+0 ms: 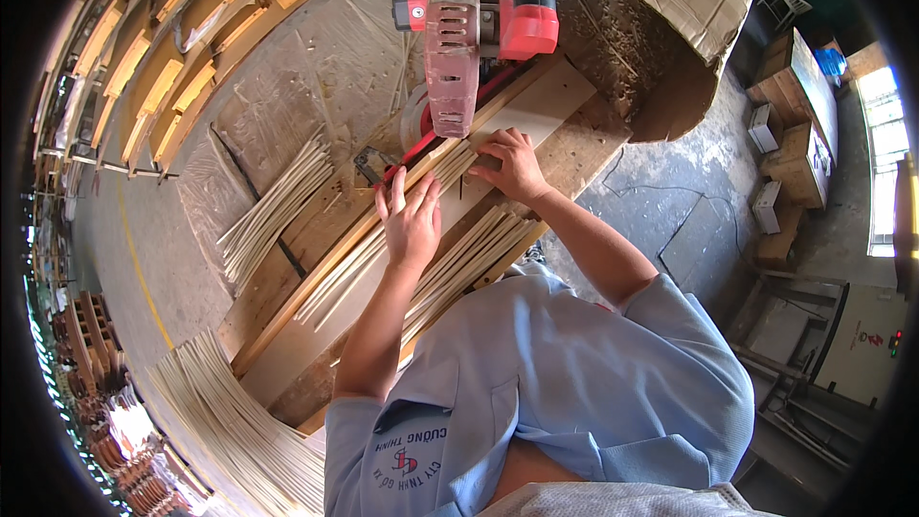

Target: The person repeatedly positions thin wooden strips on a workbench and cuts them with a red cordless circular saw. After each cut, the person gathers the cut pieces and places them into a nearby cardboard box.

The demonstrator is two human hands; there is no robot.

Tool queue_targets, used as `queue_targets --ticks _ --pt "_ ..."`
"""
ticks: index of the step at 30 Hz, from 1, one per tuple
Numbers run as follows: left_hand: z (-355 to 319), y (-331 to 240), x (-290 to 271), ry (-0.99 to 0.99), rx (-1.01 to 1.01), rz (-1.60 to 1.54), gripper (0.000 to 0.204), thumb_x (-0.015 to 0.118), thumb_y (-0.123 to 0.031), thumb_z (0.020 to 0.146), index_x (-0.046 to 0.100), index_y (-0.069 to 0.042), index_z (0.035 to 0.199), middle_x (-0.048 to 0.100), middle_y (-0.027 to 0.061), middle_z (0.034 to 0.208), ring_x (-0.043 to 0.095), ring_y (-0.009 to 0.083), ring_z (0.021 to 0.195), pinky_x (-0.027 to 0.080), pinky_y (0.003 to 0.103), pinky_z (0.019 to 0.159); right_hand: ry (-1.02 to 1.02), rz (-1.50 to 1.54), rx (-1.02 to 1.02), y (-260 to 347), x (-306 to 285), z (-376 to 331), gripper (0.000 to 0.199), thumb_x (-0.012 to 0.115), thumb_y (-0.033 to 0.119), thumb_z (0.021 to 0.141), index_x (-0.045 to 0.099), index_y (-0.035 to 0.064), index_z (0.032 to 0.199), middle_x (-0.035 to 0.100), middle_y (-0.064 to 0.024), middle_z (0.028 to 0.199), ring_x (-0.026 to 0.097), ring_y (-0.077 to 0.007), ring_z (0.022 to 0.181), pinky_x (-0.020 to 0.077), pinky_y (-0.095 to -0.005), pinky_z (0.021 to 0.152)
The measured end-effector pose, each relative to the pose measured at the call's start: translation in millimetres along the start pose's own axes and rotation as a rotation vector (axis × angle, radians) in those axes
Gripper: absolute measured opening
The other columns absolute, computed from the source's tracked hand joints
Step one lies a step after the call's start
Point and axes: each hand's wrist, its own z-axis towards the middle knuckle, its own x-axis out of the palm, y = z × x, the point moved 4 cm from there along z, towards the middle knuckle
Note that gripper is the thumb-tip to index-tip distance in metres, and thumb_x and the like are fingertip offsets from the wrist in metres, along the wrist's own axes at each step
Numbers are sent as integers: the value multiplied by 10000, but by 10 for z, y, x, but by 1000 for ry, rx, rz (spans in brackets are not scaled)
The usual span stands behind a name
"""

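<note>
A bundle of thin, pale wooden strips (347,273) lies slantwise along a wooden fence (316,280) on the work board. My left hand (412,220) is over the bundle, its fingers reaching across to the fence and holding the strips against it. At the upper right end of the bundle, my right hand (515,168) has its fingers bent around the strip ends. Directly beyond both hands stands a red and black power saw (455,48), its dusty guard just above the strips. The underside of both hands is hidden.
More strips (469,258) lie between the board and my body. Another bundle (278,206) rests left of the fence, and a large stack (235,421) stands at lower left. A cardboard box (670,0) is behind the saw. Racks with wooden pieces (163,77) stand far left.
</note>
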Motion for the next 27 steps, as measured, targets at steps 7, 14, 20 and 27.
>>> queue_targets --ticks 7,14,20,27 --pt "5 -3 6 -11 2 -4 415 720 -158 913 706 -162 1327 622 -50 1496 424 367 1498 267 675 1205 3 -19 -26 -12 13 -7 425 882 374 790 796 109 1110 686 -34 1090 587 -281 1117 434 -429 1019" --pt "5 -2 -2 -26 13 -16 400 721 -158 913 718 -149 1313 628 -46 1493 424 372 1498 261 680 1209 -11 0 -12 -5 13 -13 397 876 375 803 798 110 1089 698 -22 1114 592 -268 1127 434 -425 1030" --pt "12 -8 -7 -14 6 -4 384 722 -159 916 726 -148 1300 632 -45 1489 428 375 1494 272 677 1205 24 -37 -7 -6 15 -10 368 870 384 810 809 122 1061 706 -12 1100 594 -262 1123 432 -424 1019" --pt "17 -17 -17 -13 12 6 386 723 -158 918 726 -152 1303 630 -46 1490 431 375 1491 290 672 1191 27 -41 -26 -6 16 -14 348 866 379 818 820 127 1054 714 -10 1113 593 -259 1116 425 -435 1021"
